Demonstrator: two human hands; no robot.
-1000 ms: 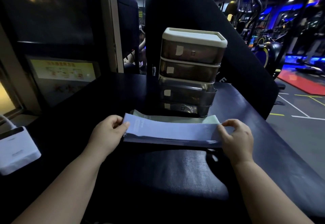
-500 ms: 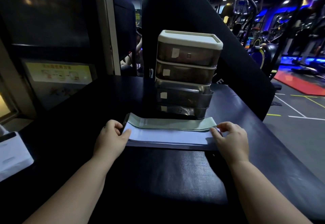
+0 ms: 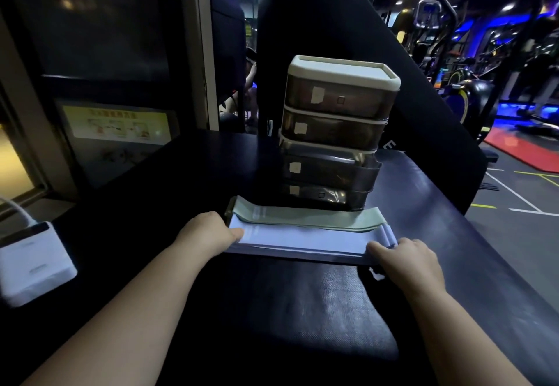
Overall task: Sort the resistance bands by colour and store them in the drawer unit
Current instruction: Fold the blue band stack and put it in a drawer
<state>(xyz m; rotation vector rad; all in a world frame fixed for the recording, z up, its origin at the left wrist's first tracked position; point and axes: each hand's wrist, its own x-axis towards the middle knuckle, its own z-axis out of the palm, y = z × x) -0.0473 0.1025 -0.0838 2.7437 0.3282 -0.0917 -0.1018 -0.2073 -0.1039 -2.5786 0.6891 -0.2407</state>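
A stack of pale lilac resistance bands [image 3: 302,242] lies flat on the dark padded table [image 3: 302,310], just in front of a pile of pale green bands [image 3: 308,219]. My left hand [image 3: 205,234] grips the lilac stack's left end, thumb on top. My right hand [image 3: 405,260] holds its right end, fingers curled over the edge. Behind the bands stands the drawer unit [image 3: 335,131], four smoky drawers under a white lid. Its third drawer [image 3: 329,169] sticks out a little; the others are closed.
A white box [image 3: 33,261] with a cable sits at the table's left edge. A large black padded panel [image 3: 378,67] rises behind the drawer unit. Gym machines [image 3: 472,92] and open floor lie to the right, beyond the table's edge.
Both hands have lowered the lilac stack onto the table, a little nearer to me, so the green pile behind it now shows. My head has moved closer.
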